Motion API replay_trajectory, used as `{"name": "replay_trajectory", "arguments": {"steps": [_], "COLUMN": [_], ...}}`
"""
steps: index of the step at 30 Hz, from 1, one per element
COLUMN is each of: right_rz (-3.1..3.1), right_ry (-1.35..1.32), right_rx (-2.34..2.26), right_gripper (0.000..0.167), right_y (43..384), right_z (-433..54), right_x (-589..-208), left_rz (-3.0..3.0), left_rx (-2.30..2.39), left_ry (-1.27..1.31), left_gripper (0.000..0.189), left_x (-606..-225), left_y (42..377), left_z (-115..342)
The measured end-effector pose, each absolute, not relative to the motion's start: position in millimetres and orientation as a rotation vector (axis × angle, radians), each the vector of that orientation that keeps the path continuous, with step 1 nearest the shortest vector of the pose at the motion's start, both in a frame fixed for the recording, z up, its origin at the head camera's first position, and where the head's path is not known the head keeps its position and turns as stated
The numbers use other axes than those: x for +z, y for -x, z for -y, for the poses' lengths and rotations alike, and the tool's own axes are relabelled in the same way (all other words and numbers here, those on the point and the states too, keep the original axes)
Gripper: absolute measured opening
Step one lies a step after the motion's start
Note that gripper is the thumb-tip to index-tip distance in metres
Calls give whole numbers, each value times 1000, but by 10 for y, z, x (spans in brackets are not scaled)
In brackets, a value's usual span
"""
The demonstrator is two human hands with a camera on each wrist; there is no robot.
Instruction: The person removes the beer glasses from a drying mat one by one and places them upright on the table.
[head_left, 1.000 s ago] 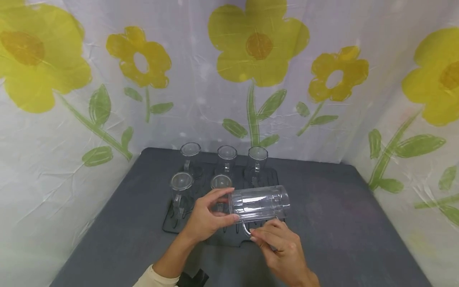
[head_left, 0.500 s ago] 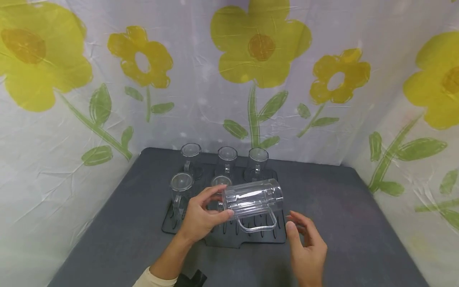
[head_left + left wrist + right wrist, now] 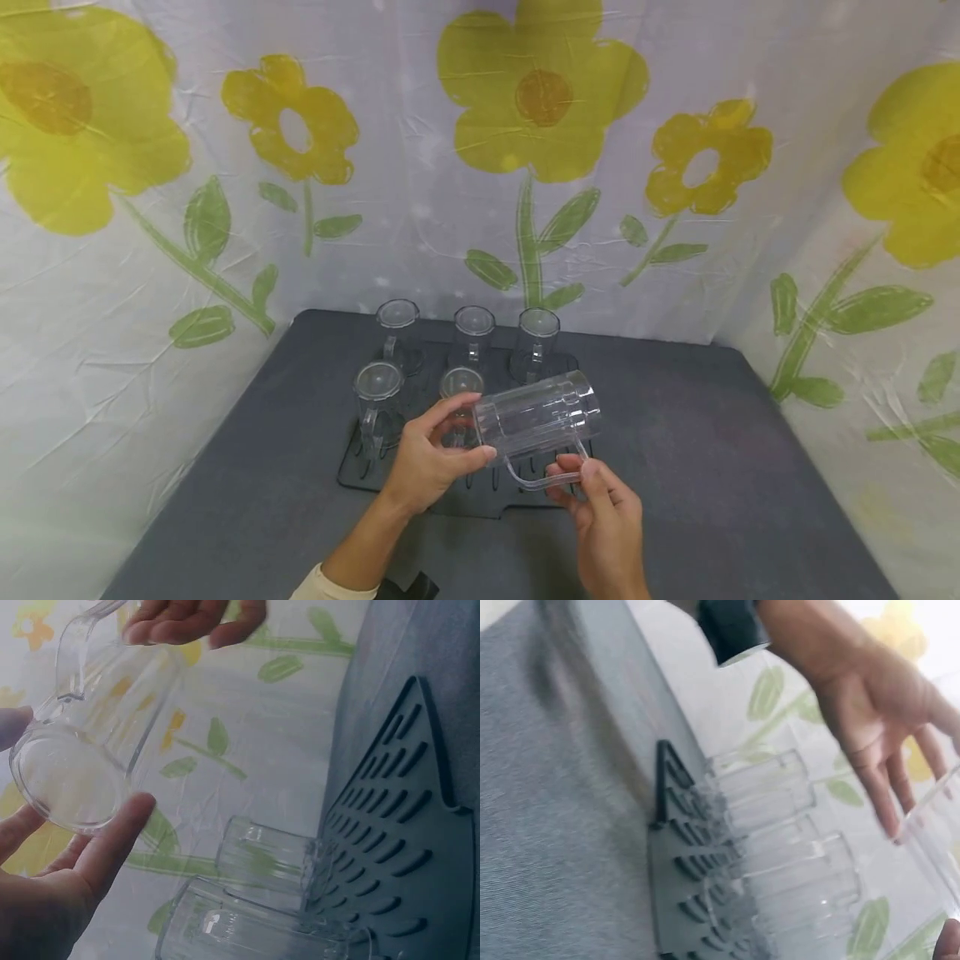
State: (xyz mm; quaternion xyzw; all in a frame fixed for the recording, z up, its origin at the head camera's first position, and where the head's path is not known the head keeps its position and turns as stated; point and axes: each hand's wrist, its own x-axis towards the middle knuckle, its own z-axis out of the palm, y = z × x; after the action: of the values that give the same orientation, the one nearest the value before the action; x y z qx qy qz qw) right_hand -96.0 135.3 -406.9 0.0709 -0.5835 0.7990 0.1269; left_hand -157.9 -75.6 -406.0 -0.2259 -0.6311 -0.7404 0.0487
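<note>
A clear glass mug (image 3: 534, 417) is held in the air, lying nearly sideways, its mouth end toward the right and slightly raised. My left hand (image 3: 426, 463) grips it around the base end, thumb on the near side and fingers behind. In the left wrist view the round base of the mug (image 3: 69, 778) shows between the fingertips. My right hand (image 3: 609, 515) pinches the mug's handle (image 3: 543, 482) at its right end, below the body. Behind and left, several similar mugs stand upside down on a dark drying mat (image 3: 468, 505), including a front-left mug (image 3: 379, 383).
Mugs in the back row, such as the left one (image 3: 398, 315) and the right one (image 3: 539, 323), stand near the far edge. Another mug (image 3: 462, 383) is partly hidden behind my left hand. The grey table (image 3: 697, 467) ends at a flowered curtain (image 3: 405, 208).
My right hand let go of the handle, moved off to the right, then came back and took hold of it again. The mug's mouth end has risen and its handle has turned into view.
</note>
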Motion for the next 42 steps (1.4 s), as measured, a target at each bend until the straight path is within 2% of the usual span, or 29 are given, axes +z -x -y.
{"name": "replay_trajectory", "arguments": {"steps": [14, 26, 32, 42], "right_rz": [1338, 1552, 1600, 1608], "right_ry": [-678, -461, -375, -345], "right_rx": [2710, 2647, 2589, 2446], "right_gripper": [46, 33, 22, 19], "right_y": [979, 877, 865, 935], "right_z": [-1479, -1402, -1380, -1464], "right_x": [-3886, -3770, -3758, -3691], "left_rz": [1932, 1816, 1861, 1879], "left_rx": [-2436, -2436, -2405, -2277], "left_ry": [774, 956, 947, 932], "left_gripper": [72, 72, 73, 69], "left_x": [-4191, -4361, -4396, -4350], "left_y": [1616, 1647, 1641, 1607], "left_z": [703, 600, 562, 610]}}
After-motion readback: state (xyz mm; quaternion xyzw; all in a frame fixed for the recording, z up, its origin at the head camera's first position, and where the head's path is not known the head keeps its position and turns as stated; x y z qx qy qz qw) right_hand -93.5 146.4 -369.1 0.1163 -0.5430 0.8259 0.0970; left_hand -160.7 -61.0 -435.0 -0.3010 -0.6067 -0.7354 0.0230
